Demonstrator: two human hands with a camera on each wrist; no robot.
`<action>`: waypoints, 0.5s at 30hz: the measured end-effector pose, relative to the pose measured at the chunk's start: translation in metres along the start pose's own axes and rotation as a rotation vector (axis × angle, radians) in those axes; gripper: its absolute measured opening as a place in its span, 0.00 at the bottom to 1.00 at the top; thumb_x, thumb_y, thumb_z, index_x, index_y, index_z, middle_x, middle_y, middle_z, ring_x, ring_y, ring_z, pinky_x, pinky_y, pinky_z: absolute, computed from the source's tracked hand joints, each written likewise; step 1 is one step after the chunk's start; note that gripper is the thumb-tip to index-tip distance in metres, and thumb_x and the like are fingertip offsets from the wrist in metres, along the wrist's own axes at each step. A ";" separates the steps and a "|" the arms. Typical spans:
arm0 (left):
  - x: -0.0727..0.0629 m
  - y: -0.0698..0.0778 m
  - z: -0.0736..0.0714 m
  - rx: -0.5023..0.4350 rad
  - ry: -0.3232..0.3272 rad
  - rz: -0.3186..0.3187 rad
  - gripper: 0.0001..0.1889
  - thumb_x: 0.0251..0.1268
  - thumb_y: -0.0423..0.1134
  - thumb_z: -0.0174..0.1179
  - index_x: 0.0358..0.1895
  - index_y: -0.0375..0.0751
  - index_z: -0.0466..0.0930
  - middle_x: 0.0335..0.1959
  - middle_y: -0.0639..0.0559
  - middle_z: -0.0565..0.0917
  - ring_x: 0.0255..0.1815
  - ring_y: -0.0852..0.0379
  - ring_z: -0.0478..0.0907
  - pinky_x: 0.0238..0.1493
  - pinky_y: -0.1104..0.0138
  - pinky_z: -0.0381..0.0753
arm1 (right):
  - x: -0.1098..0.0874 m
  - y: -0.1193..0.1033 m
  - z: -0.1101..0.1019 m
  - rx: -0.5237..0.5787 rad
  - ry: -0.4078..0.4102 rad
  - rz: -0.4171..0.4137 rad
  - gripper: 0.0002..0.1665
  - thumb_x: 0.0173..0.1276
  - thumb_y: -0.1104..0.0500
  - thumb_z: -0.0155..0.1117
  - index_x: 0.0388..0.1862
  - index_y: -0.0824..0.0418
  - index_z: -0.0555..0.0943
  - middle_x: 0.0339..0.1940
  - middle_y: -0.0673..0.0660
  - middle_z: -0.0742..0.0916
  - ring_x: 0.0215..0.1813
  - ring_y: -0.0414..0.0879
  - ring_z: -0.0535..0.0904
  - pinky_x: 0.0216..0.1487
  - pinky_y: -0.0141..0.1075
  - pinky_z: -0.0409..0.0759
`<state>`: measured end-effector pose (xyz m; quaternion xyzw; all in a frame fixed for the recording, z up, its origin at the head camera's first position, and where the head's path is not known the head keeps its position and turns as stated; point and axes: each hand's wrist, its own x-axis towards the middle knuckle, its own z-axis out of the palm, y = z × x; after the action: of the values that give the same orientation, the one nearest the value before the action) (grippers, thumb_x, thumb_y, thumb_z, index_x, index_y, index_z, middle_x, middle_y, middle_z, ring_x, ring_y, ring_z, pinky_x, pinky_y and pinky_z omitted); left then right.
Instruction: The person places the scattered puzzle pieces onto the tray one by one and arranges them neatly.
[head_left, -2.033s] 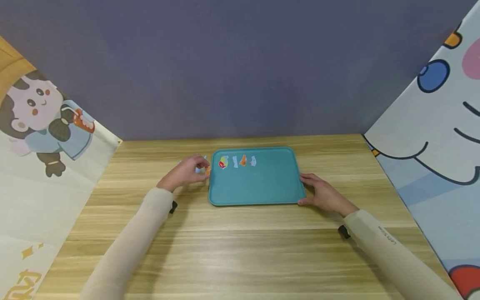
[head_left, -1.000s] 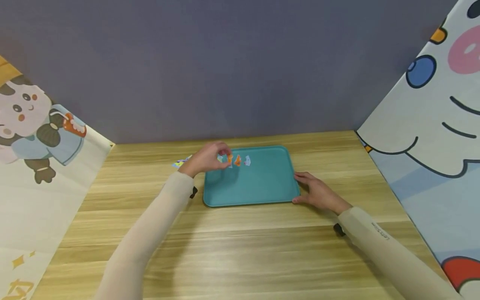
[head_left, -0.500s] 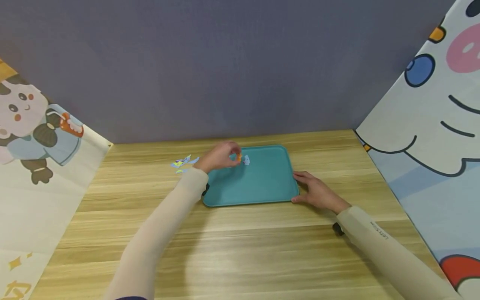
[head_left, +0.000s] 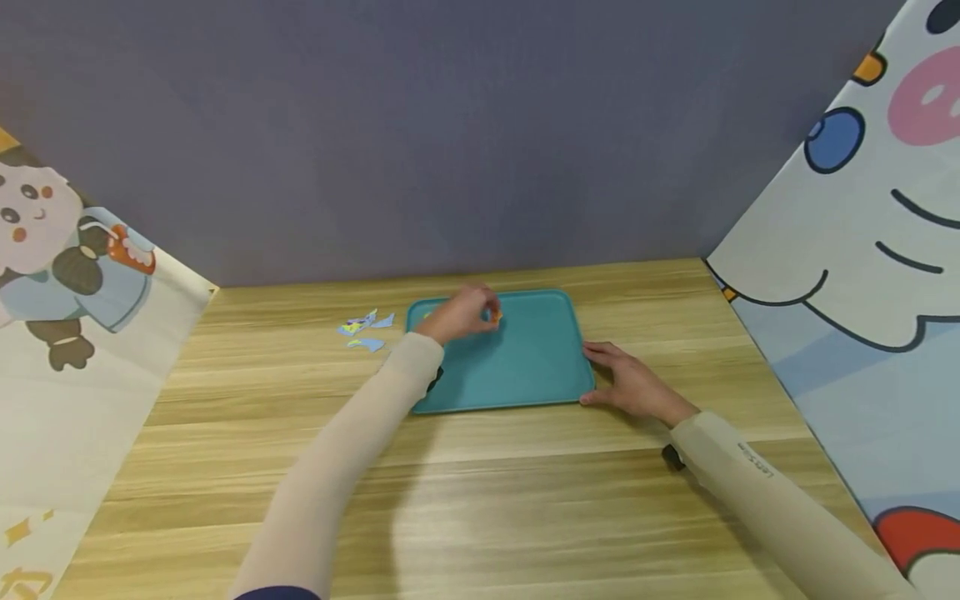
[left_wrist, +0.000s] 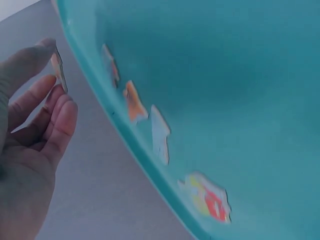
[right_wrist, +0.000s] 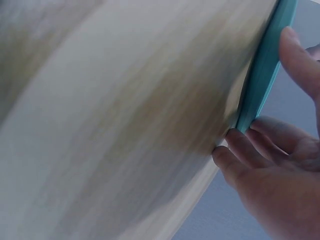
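My left hand (head_left: 463, 313) pinches a small flat puzzle piece (head_left: 496, 317), orange on its face, between thumb and fingertips above the far part of the teal tray (head_left: 525, 375). In the left wrist view this piece (left_wrist: 58, 70) is seen almost edge-on. On the tray lies a row of pieces: a red and yellow one (left_wrist: 207, 197), a pale blue one (left_wrist: 160, 135), an orange one (left_wrist: 134, 102) and a darker one (left_wrist: 110, 65). My hand hides most of them in the head view. My right hand (head_left: 630, 383) rests thumb and fingertips against the tray's right edge.
Left of the tray, several loose blue, yellow and purple pieces (head_left: 358, 323) lie on the wooden table (head_left: 480, 500). A grey panel (head_left: 465, 150) stands along the back. Printed cartoon panels flank the table on both sides.
My left hand has taken the orange piece from the tray's left side and carried it rightward over the row. The right hand has stayed at the tray's edge; the head view has shifted slightly.
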<state>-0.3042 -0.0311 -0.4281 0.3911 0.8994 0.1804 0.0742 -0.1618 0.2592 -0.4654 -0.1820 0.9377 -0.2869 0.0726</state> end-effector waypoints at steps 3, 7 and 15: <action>0.008 0.002 0.006 0.030 0.009 -0.006 0.09 0.58 0.38 0.66 0.40 0.39 0.84 0.38 0.50 0.81 0.43 0.53 0.75 0.47 0.64 0.74 | 0.000 0.001 0.000 -0.003 0.007 -0.005 0.52 0.50 0.50 0.77 0.68 0.72 0.63 0.69 0.64 0.67 0.68 0.61 0.61 0.65 0.53 0.61; 0.016 0.004 0.013 0.019 0.002 -0.045 0.10 0.58 0.39 0.67 0.41 0.38 0.84 0.40 0.50 0.81 0.44 0.54 0.75 0.48 0.63 0.74 | 0.000 0.002 0.000 -0.006 0.004 0.000 0.53 0.50 0.49 0.77 0.68 0.72 0.63 0.69 0.64 0.67 0.68 0.61 0.61 0.65 0.53 0.61; 0.025 0.005 0.023 -0.010 -0.023 -0.107 0.11 0.58 0.40 0.67 0.42 0.39 0.84 0.41 0.50 0.79 0.44 0.55 0.75 0.43 0.66 0.76 | 0.000 0.000 -0.001 -0.006 0.000 -0.003 0.52 0.50 0.50 0.77 0.68 0.72 0.63 0.69 0.64 0.67 0.68 0.61 0.61 0.64 0.53 0.62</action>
<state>-0.3114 -0.0037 -0.4475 0.3442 0.9172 0.1761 0.0959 -0.1620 0.2594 -0.4650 -0.1835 0.9383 -0.2842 0.0718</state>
